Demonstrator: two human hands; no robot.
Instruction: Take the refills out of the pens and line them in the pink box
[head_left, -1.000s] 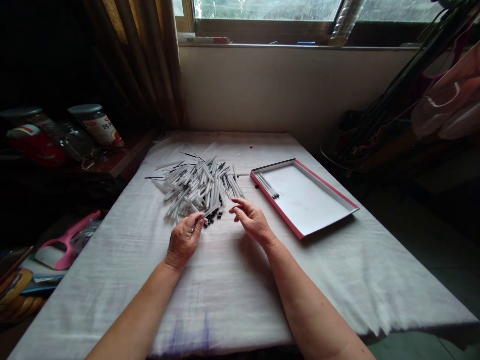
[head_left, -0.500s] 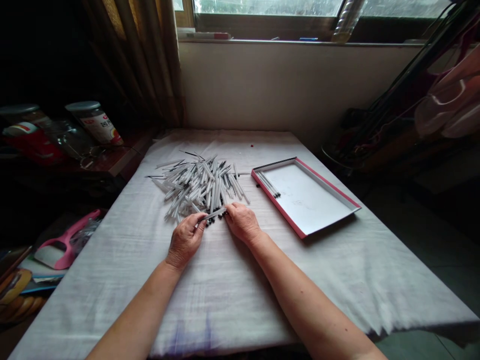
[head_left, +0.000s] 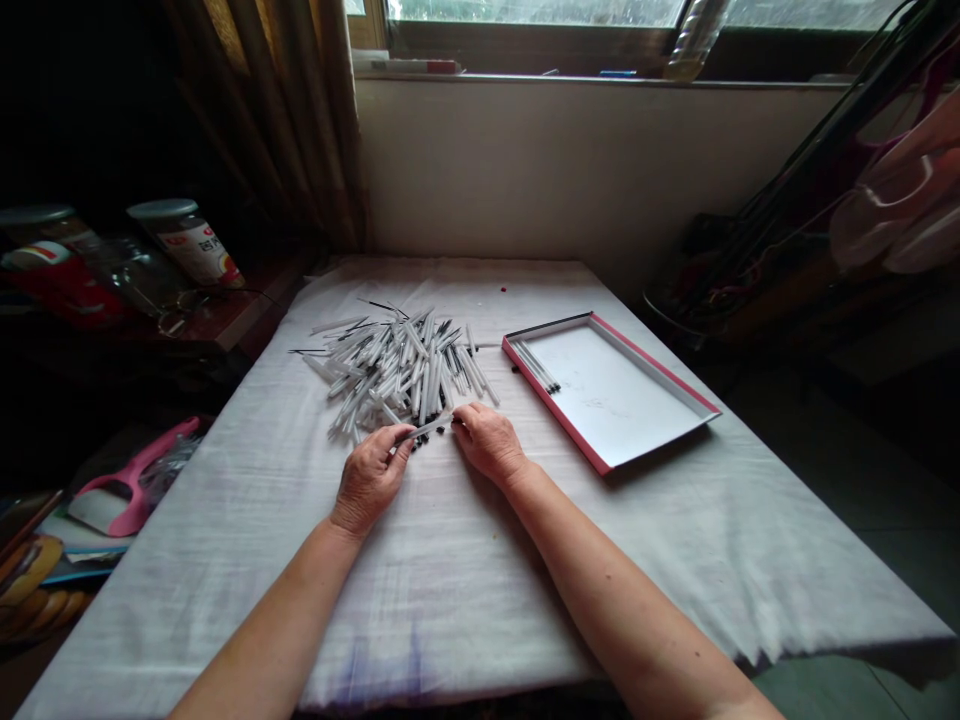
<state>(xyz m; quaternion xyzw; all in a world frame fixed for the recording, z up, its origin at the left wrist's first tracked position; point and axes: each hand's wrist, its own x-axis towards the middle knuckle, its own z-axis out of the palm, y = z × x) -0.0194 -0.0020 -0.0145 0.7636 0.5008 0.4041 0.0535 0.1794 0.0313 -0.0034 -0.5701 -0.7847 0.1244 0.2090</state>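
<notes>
A heap of white pen barrels [head_left: 390, 368] with thin dark refills and small black caps lies on the white cloth of the table [head_left: 465, 560]. My left hand [head_left: 369, 478] pinches one white barrel [head_left: 429, 427] at the heap's near edge. My right hand [head_left: 487, 440] rests beside it, fingers curled and pinched at the barrel's far end among the small black caps; what they hold is too small to make out. A shallow white tray with a red rim [head_left: 559, 418] lies to the right, with a few assembled pens [head_left: 538, 368] in its far left corner.
Jars [head_left: 184, 243] stand on a dark side shelf at the left, and a pink-handled tool [head_left: 131, 487] lies lower down. A curtain [head_left: 300, 120] and window sill are behind the table. Clothes and dark rods crowd the right side.
My right hand has moved left from an open pose to the end of the barrel held by my left hand, and its fingers have closed there. The left hand has hardly moved.
</notes>
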